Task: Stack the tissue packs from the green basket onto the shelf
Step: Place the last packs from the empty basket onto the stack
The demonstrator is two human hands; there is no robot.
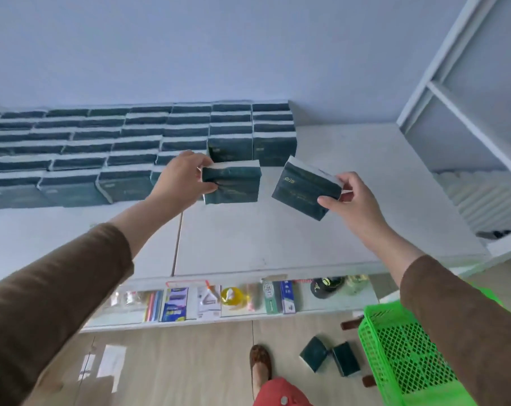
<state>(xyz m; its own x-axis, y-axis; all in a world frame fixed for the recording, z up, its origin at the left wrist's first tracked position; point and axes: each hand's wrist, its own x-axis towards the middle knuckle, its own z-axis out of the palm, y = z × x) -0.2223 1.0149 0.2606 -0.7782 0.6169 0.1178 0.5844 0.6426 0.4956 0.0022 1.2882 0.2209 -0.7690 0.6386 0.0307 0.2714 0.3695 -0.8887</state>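
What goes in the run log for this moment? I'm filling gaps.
left hand holds tissue pack | right hand holds second pack | both above shelf

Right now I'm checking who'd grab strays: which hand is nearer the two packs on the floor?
Right. The right hand is above the floor packs; the left hand is farther left.

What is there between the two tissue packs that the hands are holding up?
Nothing lies between them. In the head view, the left hand's pack and the right hand's pack are apart, and only the bare white shelf top shows through the gap.
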